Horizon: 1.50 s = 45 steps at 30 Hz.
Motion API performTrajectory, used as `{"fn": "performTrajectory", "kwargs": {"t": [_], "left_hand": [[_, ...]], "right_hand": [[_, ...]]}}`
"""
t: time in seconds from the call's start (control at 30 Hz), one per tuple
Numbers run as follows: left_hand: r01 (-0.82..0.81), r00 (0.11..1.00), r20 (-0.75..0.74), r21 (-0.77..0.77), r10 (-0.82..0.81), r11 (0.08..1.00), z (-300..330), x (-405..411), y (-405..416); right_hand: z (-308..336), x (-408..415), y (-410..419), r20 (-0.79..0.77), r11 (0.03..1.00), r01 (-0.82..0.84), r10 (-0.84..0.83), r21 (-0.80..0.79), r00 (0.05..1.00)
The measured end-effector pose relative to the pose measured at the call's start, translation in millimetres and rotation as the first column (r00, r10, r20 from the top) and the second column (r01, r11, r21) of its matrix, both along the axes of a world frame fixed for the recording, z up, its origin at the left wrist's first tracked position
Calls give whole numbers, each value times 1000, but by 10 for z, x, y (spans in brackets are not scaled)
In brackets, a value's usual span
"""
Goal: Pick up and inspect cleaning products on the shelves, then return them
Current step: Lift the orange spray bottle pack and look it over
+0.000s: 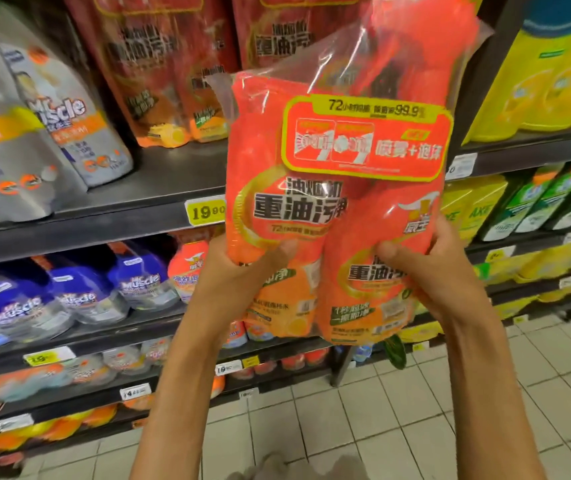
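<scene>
An orange twin pack of kitchen degreaser point(336, 188), two bottles wrapped in clear plastic with a yellow-edged label, is held upright in front of the shelves. My left hand point(242, 271) grips its lower left side, thumb across the front. My right hand point(429, 268) grips the lower right side, thumb pressed on the front. More packs of the same product point(159, 64) stand on the upper shelf behind it.
Grey refill pouches point(52, 133) lean at the upper left. Blue-capped spray bottles point(79, 292) fill the shelf below. Yellow and green bottles point(554, 81) line the right-hand rack. A dark shelf edge point(104, 216) carries a yellow price tag point(206, 211). Tiled floor point(381, 427) lies below.
</scene>
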<state>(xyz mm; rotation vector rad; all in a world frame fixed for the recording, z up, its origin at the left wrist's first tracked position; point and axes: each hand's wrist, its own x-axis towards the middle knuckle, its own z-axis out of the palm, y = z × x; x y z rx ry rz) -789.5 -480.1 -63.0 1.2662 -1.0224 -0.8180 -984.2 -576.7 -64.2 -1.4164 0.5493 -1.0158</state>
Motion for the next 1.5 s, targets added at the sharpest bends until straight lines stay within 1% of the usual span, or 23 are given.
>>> {"fn": "performTrajectory", "kwargs": {"t": [0.1, 0.2, 0.33, 0.43, 0.53, 0.63, 0.8, 0.87, 0.93, 1.03, 1.1, 1.17, 1.27, 1.3, 1.33, 1.37, 1.4, 1.43, 1.5], "left_hand": [[17, 1000, 18, 9, -17, 1000, 6, 51, 47], [15, 1000, -1, 31, -15, 999, -21, 93, 91], [0, 1000, -16, 53, 0, 999, -56, 107, 125], [-7, 998, -65, 81, 12, 997, -89, 124, 155], [13, 992, -127, 109, 1, 994, -133, 152, 187], [47, 991, -133, 129, -30, 991, -173, 189, 227], [77, 981, -191, 196, -39, 978, -259, 277, 365], [57, 976, -217, 218, -9, 974, -296, 293, 462], [0, 967, -250, 224, 57, 975, -343, 306, 591], [-167, 928, -270, 319, 258, 933, -473, 224, 938], [-291, 874, -280, 354, 397, 889, -571, 180, 1219], [-417, 785, -286, 412, 550, 810, -672, 75, 1581], [-549, 632, -248, 527, 735, 650, -853, -110, 2220], [-608, 534, -233, 563, 813, 561, -919, -184, 2551], [-634, 464, -228, 589, 856, 501, -964, -251, 2786], [-624, 446, -230, 613, 865, 485, -985, -301, 2891], [-636, 396, -226, 632, 890, 443, -1010, -353, 3078], [-663, 319, -217, 645, 923, 380, -1039, -404, 3320], [-686, 198, -207, 669, 958, 286, -1103, -473, 3776]], "right_hand": [[-27, 43, 68, 51, 1000, -25, 25, 6, 998], [-48, 74, 111, 58, 999, -31, 30, 21, 998], [-69, 100, 160, 39, 999, -21, 19, 50, 999], [-64, 143, 194, 23, 996, 19, -21, 82, 1000], [-83, 199, 222, 20, 990, 39, -42, 135, 999], [-140, 254, 258, 5, 981, 68, -70, 184, 998], [-220, 366, 293, -50, 975, 53, -44, 216, 998], [-263, 438, 324, -67, 973, 24, -9, 230, 998], [-317, 523, 342, -89, 972, -4, 26, 236, 996], [-489, 664, 461, -114, 955, -132, 167, 267, 979], [-615, 815, 574, -141, 932, -207, 257, 296, 956], [-782, 971, 780, -182, 892, -307, 379, 331, 907], [-1023, 1176, 1256, -262, 821, -455, 550, 345, 793], [-1113, 1286, 1539, -306, 781, -516, 617, 353, 725], [-1164, 1353, 1749, -343, 748, -553, 662, 369, 666], [-1206, 1369, 1833, -342, 723, -568, 688, 392, 640], [-1239, 1434, 2004, -306, 661, -617, 748, 427, 589], [-1287, 1522, 2237, -274, 587, -677, 809, 445, 521], [-1347, 1690, 2698, -234, 468, -752, 884, 464, 406]]}}
